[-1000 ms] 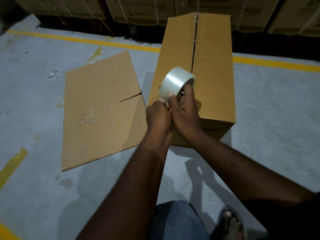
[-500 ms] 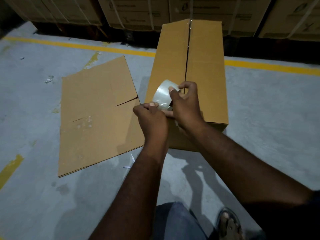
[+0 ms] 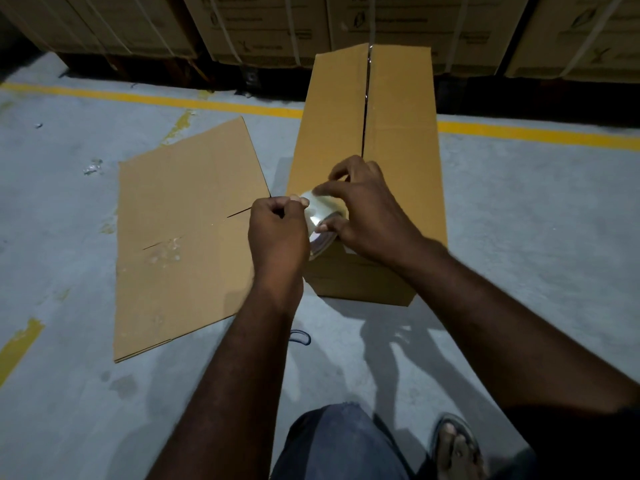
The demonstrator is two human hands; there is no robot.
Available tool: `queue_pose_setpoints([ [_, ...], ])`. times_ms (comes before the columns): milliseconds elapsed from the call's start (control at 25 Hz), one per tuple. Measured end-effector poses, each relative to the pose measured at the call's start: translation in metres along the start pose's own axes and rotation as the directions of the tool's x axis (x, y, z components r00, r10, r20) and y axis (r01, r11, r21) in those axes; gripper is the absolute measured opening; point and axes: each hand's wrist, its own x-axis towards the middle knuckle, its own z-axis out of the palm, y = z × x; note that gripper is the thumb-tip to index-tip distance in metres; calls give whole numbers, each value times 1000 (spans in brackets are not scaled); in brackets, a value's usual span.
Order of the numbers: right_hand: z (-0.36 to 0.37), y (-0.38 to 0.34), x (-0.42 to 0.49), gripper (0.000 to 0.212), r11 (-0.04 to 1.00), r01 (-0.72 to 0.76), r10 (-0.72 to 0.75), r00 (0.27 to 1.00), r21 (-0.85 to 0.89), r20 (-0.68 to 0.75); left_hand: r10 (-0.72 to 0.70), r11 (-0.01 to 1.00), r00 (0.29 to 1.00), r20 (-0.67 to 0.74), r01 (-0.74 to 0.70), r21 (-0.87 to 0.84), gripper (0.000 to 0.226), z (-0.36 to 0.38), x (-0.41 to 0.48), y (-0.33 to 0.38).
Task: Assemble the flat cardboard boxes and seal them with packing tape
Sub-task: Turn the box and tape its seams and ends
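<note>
Over the box's (image 3: 398, 140) near end, the right hand (image 3: 370, 216) grips the light, slick tape (image 3: 320, 216) by its rim; the left hand (image 3: 277, 233) seemingly pinches its thin, clingy free end.

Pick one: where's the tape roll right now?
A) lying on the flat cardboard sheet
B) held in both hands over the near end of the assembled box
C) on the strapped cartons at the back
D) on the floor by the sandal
B: the right hand grips the tape roll and the left hand pinches at its rim, over the near end of the assembled box.
</note>
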Motion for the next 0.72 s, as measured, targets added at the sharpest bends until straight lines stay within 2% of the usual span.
queue_pose_setpoints([
  [80,5,-2,0,50,978,-17,20,1000,208,-13,11,999,1000,8,-11,36,16,-4,0,5],
  [160,9,-7,0,46,923,-109,76,992,368,101,3,998,1000,14,-4,57,17,-8,0,6],
  [240,13,-9,0,36,901,-141,114,989,410,91,6,997,1000,23,-8,75,13,-11,-5,4],
  [320,18,-9,1,20,878,-158,182,983,451,-9,25,996,999,48,-29,87,8,-11,-8,2],
  [400,19,-8,0,8,872,-188,237,970,453,-54,38,999,997,66,-39,5,11,-15,-6,4],
  [440,19,-6,0,6,870,-209,259,964,446,-53,84,996,996,41,-83,-29,14,-20,-3,5],
  [520,13,2,2,7,832,-259,306,952,490,-18,212,977,977,8,-212,29,16,-32,10,7],
  [560,9,6,2,9,794,-281,326,945,539,13,239,965,966,100,-248,87,18,-38,16,9],
  [600,5,7,1,10,741,-298,337,940,602,50,210,956,939,273,-255,143,22,-41,23,11],
  [640,1,7,1,11,680,-309,339,937,665,88,121,955,873,473,-232,183,28,-43,30,14],
  [680,-3,7,0,13,629,-313,336,935,712,114,12,955,776,630,-195,223,32,-43,39,16],
  [720,-7,7,-1,15,605,-309,328,937,734,124,-74,953,670,738,-170,250,34,-43,46,19],
])
